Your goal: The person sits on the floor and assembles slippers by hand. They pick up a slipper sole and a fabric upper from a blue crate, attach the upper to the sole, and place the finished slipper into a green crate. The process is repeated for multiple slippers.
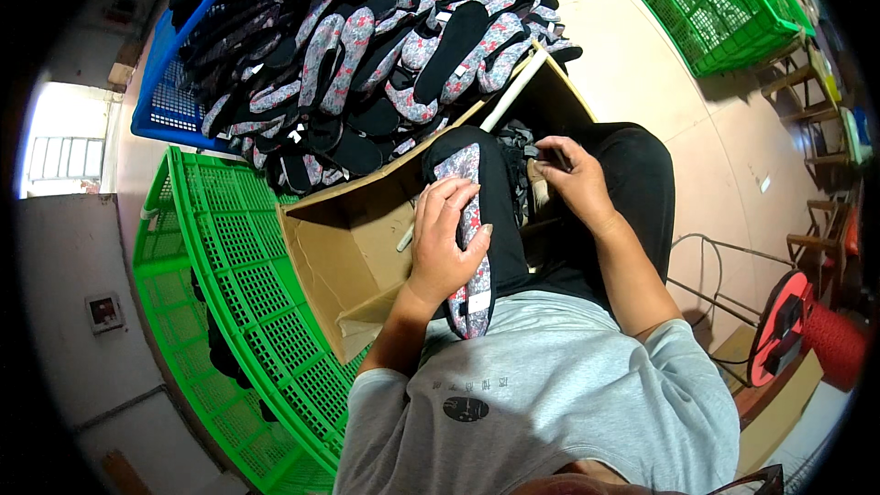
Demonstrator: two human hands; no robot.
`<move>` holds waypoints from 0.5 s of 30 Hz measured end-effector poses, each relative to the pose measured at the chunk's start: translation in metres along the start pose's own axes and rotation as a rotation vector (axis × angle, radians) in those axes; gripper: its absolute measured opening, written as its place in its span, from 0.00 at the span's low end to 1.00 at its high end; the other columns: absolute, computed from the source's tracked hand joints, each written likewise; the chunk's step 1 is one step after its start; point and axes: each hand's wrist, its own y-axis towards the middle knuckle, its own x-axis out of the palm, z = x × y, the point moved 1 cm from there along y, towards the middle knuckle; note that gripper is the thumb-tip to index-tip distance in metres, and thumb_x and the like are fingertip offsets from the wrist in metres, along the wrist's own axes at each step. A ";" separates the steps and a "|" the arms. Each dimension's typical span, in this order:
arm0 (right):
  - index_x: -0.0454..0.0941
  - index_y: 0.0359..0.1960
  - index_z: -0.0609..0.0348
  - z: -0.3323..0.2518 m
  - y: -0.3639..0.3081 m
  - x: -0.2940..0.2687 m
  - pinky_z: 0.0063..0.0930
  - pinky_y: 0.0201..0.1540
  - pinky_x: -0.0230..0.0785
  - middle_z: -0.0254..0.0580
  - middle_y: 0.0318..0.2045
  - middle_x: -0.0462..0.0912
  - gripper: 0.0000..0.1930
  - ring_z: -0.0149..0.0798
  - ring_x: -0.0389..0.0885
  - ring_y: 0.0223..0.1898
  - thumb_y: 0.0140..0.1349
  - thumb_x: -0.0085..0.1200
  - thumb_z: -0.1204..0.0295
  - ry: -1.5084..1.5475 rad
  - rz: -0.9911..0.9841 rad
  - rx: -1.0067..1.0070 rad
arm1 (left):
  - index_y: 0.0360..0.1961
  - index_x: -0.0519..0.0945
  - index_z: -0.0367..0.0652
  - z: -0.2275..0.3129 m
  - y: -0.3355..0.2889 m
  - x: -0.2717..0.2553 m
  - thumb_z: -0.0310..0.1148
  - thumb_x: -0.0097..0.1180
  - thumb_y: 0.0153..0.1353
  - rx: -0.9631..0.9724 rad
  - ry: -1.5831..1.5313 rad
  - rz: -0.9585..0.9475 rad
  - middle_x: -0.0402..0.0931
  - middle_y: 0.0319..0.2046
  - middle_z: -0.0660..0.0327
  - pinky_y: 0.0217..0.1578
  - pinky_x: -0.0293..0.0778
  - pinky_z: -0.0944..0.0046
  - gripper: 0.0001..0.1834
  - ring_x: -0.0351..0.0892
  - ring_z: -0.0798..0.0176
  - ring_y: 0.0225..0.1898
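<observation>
A slipper point(474, 211) in grey-and-red floral cloth with black edging lies lengthwise on my left thigh. My left hand point(446, 234) is closed over its middle, thumb on the near side, pressing it to the leg. Over the gap between my knees, my right hand point(573, 179) is closed, with thumb and fingertips pinched together. Something small and dark shows at those fingers, but I cannot make out what. Below the right hand is a bundle of dark patterned cloth point(519, 170), partly hidden by my legs.
A blue basket point(174, 82) heaped with floral and black slippers point(348, 55) stands ahead. At my left are an open cardboard box point(357, 238) and green crates point(247, 284). Another green crate point(701, 9) is at far right. A red thread spool point(834, 348) stands by my right elbow.
</observation>
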 end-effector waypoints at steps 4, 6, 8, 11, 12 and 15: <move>0.80 0.48 0.58 0.009 0.004 -0.001 0.20 0.48 0.72 0.37 0.41 0.81 0.16 0.27 0.79 0.42 0.58 0.59 0.84 0.053 -0.020 0.050 | 0.52 0.75 0.39 -0.002 -0.002 -0.001 0.26 0.63 0.47 -0.020 -0.001 -0.024 0.71 0.53 0.50 0.61 0.63 0.52 0.27 0.69 0.45 0.58; 0.80 0.45 0.60 0.006 0.000 0.007 0.20 0.46 0.72 0.36 0.35 0.82 0.13 0.28 0.80 0.39 0.59 0.59 0.83 0.047 -0.006 0.042 | 0.52 0.75 0.39 -0.001 -0.002 -0.001 0.25 0.63 0.47 -0.023 -0.011 -0.020 0.71 0.53 0.50 0.61 0.63 0.52 0.27 0.69 0.46 0.58; 0.80 0.46 0.60 0.006 0.000 0.005 0.20 0.45 0.72 0.36 0.34 0.82 0.13 0.28 0.80 0.39 0.59 0.58 0.83 -0.037 -0.064 0.007 | 0.52 0.75 0.39 -0.002 -0.002 -0.001 0.25 0.63 0.47 -0.026 -0.016 -0.021 0.71 0.53 0.50 0.61 0.63 0.52 0.27 0.69 0.46 0.58; 0.80 0.46 0.62 0.001 0.001 0.002 0.23 0.45 0.73 0.36 0.35 0.83 0.12 0.30 0.80 0.39 0.60 0.60 0.78 0.164 -0.101 0.207 | 0.52 0.75 0.39 -0.003 -0.003 -0.001 0.25 0.63 0.46 -0.031 -0.016 -0.020 0.71 0.53 0.50 0.61 0.63 0.52 0.27 0.69 0.46 0.58; 0.80 0.46 0.62 -0.002 0.000 0.002 0.23 0.46 0.73 0.35 0.35 0.83 0.12 0.29 0.80 0.39 0.60 0.60 0.77 0.182 -0.093 0.203 | 0.52 0.75 0.39 -0.003 -0.004 -0.001 0.25 0.63 0.46 -0.034 -0.018 -0.017 0.71 0.53 0.50 0.61 0.63 0.52 0.27 0.69 0.46 0.58; 0.79 0.48 0.62 -0.002 0.000 0.006 0.23 0.45 0.73 0.33 0.35 0.83 0.13 0.27 0.80 0.38 0.62 0.60 0.74 -0.089 0.012 -0.031 | 0.52 0.75 0.39 -0.003 -0.004 0.000 0.25 0.63 0.47 -0.034 -0.021 -0.006 0.71 0.53 0.50 0.61 0.63 0.52 0.27 0.69 0.46 0.57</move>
